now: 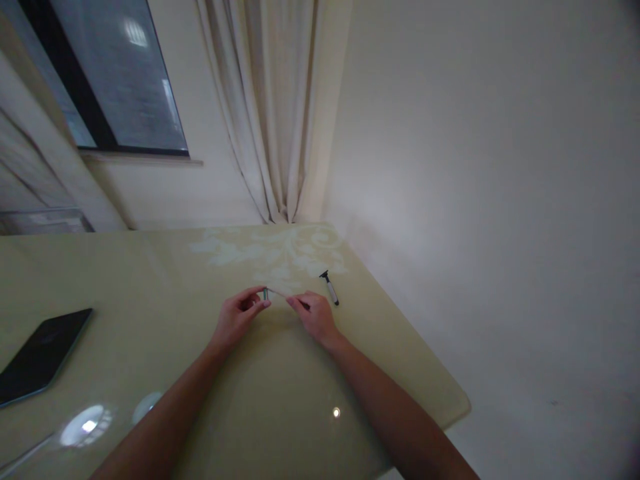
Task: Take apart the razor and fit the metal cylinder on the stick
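My left hand (240, 315) pinches a small flat piece with a green edge (266, 294) between thumb and fingers; its kind is too small to make out. In my right hand (316, 316) is a thin pale stick (278, 292), gripped between thumb and forefinger. The stick slants up to the left, and its far end meets or nearly meets the top of the small piece. Both hands are just above the table. A razor (331, 291) with a dark T-shaped head and grey handle lies right of my right hand.
The pale green glossy table (165, 287) has a white floral pattern at its far corner and a rounded right corner. A dark tablet (45, 357) lies at the left. A wall (480, 200) runs along the right side; curtains (273, 113) and a window (120, 73) stand behind.
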A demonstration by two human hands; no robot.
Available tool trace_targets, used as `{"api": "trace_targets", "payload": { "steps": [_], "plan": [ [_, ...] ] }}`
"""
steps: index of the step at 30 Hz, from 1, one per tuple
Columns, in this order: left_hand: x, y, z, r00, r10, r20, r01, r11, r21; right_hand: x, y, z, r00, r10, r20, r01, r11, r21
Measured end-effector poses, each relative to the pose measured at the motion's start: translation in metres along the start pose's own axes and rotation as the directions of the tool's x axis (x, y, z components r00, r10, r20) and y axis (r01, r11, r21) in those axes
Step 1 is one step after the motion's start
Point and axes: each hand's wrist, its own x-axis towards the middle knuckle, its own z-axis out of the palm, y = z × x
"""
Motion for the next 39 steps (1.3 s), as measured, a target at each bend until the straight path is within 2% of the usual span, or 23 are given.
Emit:
{"api": "trace_targets", "payload": {
  "steps": [5, 9, 13, 17, 21, 25, 30, 34, 39],
  "plan": [
    [-0.0009, 0.0027, 0.0006, 1.0, 0.005, 0.004, -0.005, 1.0, -0.002, -0.0005, -0.0025, 0.0006, 1.0, -0.016, 0.01, 0.016, 1.0, 0.015],
    [-0.0007, 0.0038, 0.0011, 1.0, 0.013, -0.003, -0.013, 1.0, 0.005, -0.0003, -0.0037, 0.0005, 0.999, 0.037, -0.017, -0.037, 0.999, -0.002],
    [-0.0003, 0.0034, 0.0008, 1.0, 0.021, 0.008, -0.021, 1.0, 0.007, -0.0003, -0.0042, 0.0013, 1.0, -0.005, 0.023, 0.004, 0.999, 0.043],
    [-0.0004, 0.0036, 0.0, 1.0, 0.022, -0.001, -0.022, 1.0, 0.023, -0.0002, -0.0037, 0.0023, 0.998, 0.055, 0.007, -0.055, 0.998, 0.006],
    [-0.0006, 0.0036, 0.0, 1.0, 0.02, 0.012, -0.02, 0.999, 0.033, 0.0001, -0.0042, 0.0015, 1.0, 0.01, 0.028, -0.01, 1.0, 0.023],
    [-0.0007, 0.0039, -0.0001, 1.0, 0.012, 0.0, -0.012, 1.0, 0.025, 0.0007, -0.0034, -0.0001, 0.998, 0.066, -0.004, -0.066, 0.998, -0.004],
    [-0.0008, 0.0056, 0.0002, 1.0, 0.014, 0.013, -0.014, 1.0, 0.018, 0.0, -0.0021, 0.0002, 0.999, -0.003, 0.048, 0.0, 0.998, 0.063],
    [-0.0009, 0.0067, 0.0002, 1.0, 0.007, 0.004, -0.007, 1.0, 0.013, -0.0004, -0.0008, -0.0002, 0.999, 0.049, 0.005, -0.05, 0.998, 0.044],
    [-0.0012, 0.007, -0.0009, 1.0, 0.011, 0.019, -0.011, 0.999, 0.04, -0.0007, 0.0003, -0.0025, 0.998, -0.009, 0.058, 0.004, 0.996, 0.088]
  ]
}}
